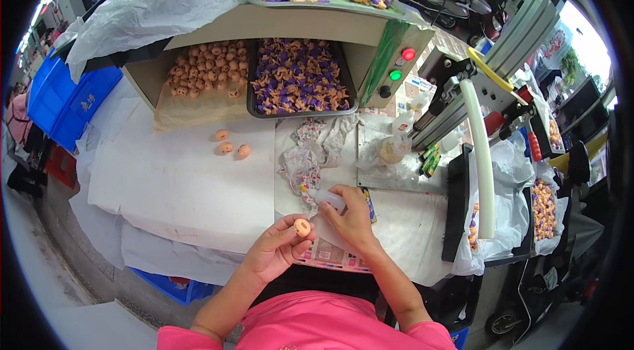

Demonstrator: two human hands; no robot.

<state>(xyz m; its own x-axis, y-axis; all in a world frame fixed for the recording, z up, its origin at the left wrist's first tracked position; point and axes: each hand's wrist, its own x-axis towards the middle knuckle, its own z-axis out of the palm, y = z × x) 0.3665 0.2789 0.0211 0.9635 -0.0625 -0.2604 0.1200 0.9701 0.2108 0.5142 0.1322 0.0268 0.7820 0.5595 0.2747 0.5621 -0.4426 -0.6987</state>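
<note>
At the near edge of the worktop, a person's left hand is pinching a small peach-coloured toy head between thumb and fingers, holding it just above the worktop's rim. The right hand is closing its fingers around a small clear squeeze bottle, its tip pointing toward a crumpled patterned rag. Open white paper is stretching to the left, where three loose heads are lying well apart from the hands. Farther back, a tray of purple-and-peach pieces is sitting beside a heap of plain heads.
</note>
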